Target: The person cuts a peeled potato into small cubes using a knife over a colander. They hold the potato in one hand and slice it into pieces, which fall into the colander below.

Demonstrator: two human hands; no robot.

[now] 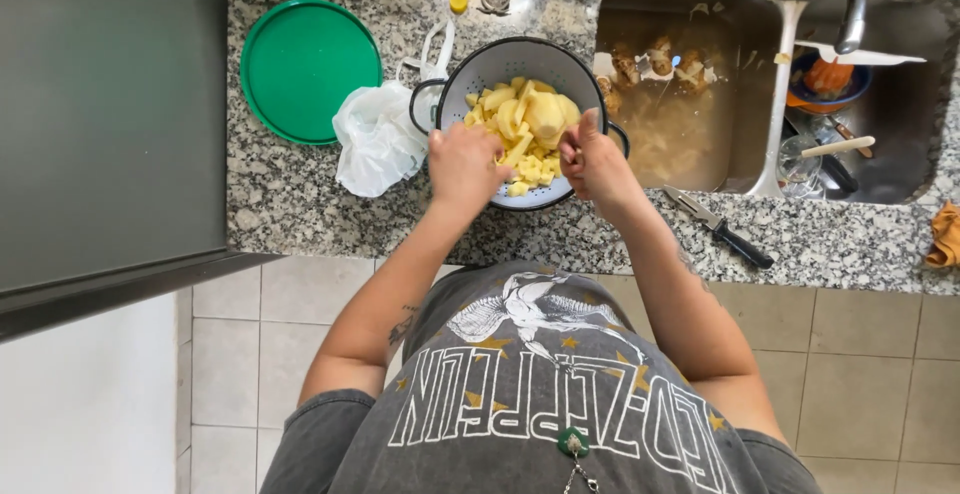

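Resting on the granite counter (300,204), a colander (500,59) of cut potato pieces (525,124) is reached from its near rim; left hand (463,164) and right hand (595,164) are curled closed, contents unclear.

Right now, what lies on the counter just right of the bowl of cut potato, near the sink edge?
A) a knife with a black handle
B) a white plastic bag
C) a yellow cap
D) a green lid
A: the knife lies on the counter right of the bowl, below the sink.
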